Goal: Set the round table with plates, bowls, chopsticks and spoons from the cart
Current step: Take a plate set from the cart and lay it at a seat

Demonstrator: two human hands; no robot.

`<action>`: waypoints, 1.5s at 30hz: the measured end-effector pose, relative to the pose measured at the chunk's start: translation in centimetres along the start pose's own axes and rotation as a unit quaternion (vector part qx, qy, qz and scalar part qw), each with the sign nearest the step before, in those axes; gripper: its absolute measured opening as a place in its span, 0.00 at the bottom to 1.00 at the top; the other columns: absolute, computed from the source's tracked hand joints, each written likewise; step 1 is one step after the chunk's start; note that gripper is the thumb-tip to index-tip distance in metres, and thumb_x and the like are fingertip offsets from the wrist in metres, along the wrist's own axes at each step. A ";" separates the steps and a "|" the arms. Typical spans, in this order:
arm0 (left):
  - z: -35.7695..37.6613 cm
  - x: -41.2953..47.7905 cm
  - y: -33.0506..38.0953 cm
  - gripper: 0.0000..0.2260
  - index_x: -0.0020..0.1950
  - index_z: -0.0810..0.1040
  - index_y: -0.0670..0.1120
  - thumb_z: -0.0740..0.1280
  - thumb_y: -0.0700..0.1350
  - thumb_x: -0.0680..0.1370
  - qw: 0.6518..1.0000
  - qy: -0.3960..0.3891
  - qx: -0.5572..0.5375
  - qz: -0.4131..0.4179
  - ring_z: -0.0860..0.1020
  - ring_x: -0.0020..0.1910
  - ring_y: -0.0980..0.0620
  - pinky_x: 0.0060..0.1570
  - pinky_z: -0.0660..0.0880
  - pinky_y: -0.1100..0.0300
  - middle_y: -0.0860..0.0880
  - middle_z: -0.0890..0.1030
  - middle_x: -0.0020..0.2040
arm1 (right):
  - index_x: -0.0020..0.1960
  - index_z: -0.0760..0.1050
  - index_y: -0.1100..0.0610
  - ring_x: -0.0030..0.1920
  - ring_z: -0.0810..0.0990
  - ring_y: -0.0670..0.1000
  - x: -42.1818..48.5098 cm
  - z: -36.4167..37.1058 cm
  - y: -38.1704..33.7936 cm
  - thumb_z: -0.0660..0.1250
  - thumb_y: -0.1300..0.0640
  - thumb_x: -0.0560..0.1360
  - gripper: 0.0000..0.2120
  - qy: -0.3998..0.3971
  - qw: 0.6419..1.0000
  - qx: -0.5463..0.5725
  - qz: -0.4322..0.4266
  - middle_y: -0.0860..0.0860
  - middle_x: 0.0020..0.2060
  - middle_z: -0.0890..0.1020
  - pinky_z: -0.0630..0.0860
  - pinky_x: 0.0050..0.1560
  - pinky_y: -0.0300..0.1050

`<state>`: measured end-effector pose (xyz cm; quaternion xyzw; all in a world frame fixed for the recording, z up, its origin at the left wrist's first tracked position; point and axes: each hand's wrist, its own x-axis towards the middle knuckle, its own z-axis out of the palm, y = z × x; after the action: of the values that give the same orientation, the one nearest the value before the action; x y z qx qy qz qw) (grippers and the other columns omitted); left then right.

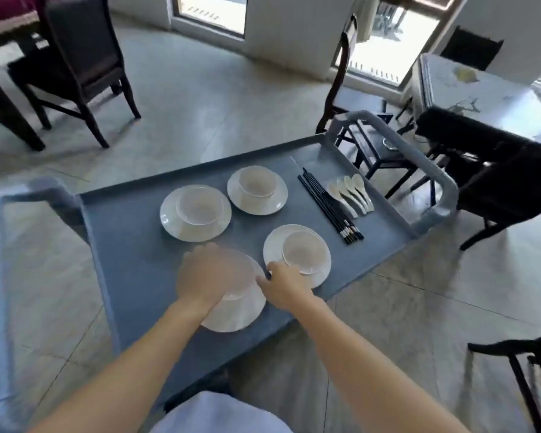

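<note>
Tiled floor (185,98), dining room, dark chairs (75,57) around. Blue-grey cart (132,245) sits right in front of the person, with all the tableware on its top tray.

Near set: near bowl (245,282) sits on near plate (238,317), at the cart's front edge. Left hand (213,273) is cupped over the bowl from above, fingers curved down round its rim, and covers most of it. Right hand (286,287) is at the plate's right rim, thumb and curled fingers at the edge. It's blurred, so I cannot tell whether it actually pinches the rim or just touches it.

Just right of that: second plate (274,248) with a bowl (305,256) sitting off-centre on it. Its rim is just beside the right hand's fingertips (272,268).

Behind: left rear plate (169,217) carrying a bowl (200,206), and far plate (281,198) carrying a bowl (256,182). All four sets are white, with the bowls upright.

Right side of the tray: a bundle of black chopsticks (328,207) lying parallel and touching, decorated ends toward the person. Just beside them is a row of white spoons (352,195), overlapping, handles toward the person. Cart handle (434,173) is just past the spoons.
</note>
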<state>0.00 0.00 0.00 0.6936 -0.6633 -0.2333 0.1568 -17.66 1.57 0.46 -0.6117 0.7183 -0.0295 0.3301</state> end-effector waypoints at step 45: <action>8.3 4.7 19.5 0.16 0.47 0.77 0.41 0.63 0.39 0.60 0.813 0.033 -0.512 -0.275 0.74 0.38 0.45 0.38 0.72 0.54 0.44 0.76 0.38 | 0.49 0.72 0.61 0.43 0.72 0.54 17.6 -18.3 19.1 0.60 0.58 0.76 0.06 0.052 0.983 0.176 0.020 0.53 0.46 0.74 0.69 0.40 0.44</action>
<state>-20.89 -5.34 2.79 0.6735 -0.2237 -0.5497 0.4407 -43.97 -16.08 -1.51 -0.5275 0.7299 -0.1805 0.3956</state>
